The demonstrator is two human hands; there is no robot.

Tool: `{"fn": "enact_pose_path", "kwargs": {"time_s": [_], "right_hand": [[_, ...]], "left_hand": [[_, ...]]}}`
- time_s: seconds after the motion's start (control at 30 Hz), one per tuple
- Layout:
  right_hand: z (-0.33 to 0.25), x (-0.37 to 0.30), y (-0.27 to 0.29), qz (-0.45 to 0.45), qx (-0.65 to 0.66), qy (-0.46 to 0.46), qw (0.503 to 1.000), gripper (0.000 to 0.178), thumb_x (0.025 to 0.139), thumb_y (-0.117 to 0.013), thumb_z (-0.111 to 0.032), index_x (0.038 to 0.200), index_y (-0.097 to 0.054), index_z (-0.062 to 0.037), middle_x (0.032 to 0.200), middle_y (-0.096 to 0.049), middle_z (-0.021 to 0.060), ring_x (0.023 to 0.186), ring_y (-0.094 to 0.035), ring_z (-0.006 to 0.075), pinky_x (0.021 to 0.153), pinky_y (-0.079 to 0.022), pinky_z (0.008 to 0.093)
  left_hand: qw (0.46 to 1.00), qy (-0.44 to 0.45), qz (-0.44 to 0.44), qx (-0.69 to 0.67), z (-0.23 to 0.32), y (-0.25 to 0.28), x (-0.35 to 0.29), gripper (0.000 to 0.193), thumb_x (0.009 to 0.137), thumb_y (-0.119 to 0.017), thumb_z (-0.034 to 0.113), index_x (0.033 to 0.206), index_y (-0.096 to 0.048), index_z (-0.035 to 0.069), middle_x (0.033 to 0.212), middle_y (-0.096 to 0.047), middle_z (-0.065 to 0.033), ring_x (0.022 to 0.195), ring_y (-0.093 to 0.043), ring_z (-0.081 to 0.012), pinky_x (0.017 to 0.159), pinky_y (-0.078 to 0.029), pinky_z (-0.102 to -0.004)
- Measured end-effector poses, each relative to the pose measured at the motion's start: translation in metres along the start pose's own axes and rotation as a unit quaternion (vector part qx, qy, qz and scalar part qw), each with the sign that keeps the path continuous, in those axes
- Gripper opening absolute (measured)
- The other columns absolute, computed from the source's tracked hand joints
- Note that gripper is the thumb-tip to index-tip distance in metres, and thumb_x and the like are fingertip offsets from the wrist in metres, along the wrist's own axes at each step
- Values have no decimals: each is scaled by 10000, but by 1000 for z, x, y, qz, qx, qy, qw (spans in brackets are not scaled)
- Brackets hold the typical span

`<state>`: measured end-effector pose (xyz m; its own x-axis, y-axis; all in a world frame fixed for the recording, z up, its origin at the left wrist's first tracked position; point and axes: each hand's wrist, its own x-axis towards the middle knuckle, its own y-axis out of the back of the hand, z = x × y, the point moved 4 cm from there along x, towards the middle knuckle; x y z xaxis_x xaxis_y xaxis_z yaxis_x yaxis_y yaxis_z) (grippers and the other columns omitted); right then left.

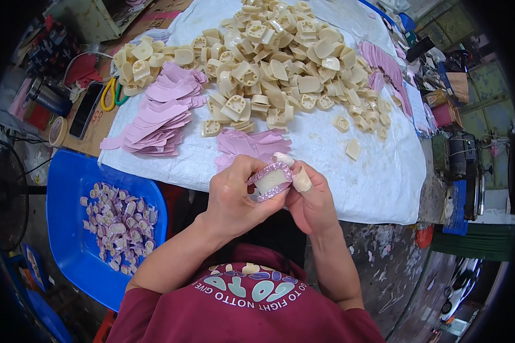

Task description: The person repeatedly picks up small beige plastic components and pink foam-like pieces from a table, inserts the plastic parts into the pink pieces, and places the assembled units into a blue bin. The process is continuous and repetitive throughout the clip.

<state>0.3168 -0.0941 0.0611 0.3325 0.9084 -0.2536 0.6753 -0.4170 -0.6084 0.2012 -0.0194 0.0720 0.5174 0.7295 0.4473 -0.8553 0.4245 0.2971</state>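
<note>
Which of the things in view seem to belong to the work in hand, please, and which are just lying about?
Likely in use:
- trimmed piece, in the left hand, right hand at its edge
- cream blocks
- pink strips
- blue tub of similar pieces

Apparently lying about:
- phone
- flask
- tape roll
- fan

Smooth, glossy cream blocks [309, 84], plastic by their look, gleamed on a matt, wrinkled white cloth [377, 194] beside thin, matt pink sheets [154, 123]. A rough, glittery pink strip [273, 192] edged a smooth, pale block [270, 180]. The blue basin [68, 228] was smooth, shiny plastic; the maroon shirt [171, 317], matt cloth.
</note>
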Motion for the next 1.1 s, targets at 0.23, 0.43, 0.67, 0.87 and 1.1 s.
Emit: {"fn": "enact_pose_path", "kwargs": {"time_s": [0.23,0.43,0.67,0.87,1.1], "right_hand": [[7,12,8,-1,-203,89,975,246,961,-511,-105,1134,-613,37,984,-639,29,865,-576,74,761,-472,241],[-11,-2,2,-36,-439,211,872,214,922,-561,-37,1113,-616,40,992,-656,59,869,-611,113,754,-492,261],[2,0,9,24,-283,114,952,247,949,-585,-172,1085,-627,29,930,-673,100,785,-648,143,681,-520,261],[16,-12,10,17,-278,58,959,335,980,-542,-309,974,-642,11,781,-658,50,667,-602,89,611,-499,237],[44,-26,-10,-33,-255,78,963,324,984,-504,-241,770,-591,-14,639,-558,11,565,-491,72,519,-401,250]], "left_hand": [[999,28,24,24,-10,-3,-1,385,673,-824,163,896,-547,18,727,-604,-111,562,-618,-202,496,-487,-302],[985,99,-137,-43,-11,12,8,330,754,-759,71,1016,-572,-2,807,-611,-46,722,-570,-98,664,-469,-253],[984,82,25,-156,-14,12,3,429,818,-668,-3,1230,-548,-12,850,-605,-48,763,-565,-107,705,-473,-260],[981,34,-17,-190,-12,0,-7,450,910,-596,144,1313,-496,-29,927,-628,-76,761,-579,-134,706,-488,-280],[940,118,-82,-309,-12,-5,-17,478,1016,-383,366,1074,-632,-38,1062,-681,-164,752,-657,-188,707,-495,-311]]}}
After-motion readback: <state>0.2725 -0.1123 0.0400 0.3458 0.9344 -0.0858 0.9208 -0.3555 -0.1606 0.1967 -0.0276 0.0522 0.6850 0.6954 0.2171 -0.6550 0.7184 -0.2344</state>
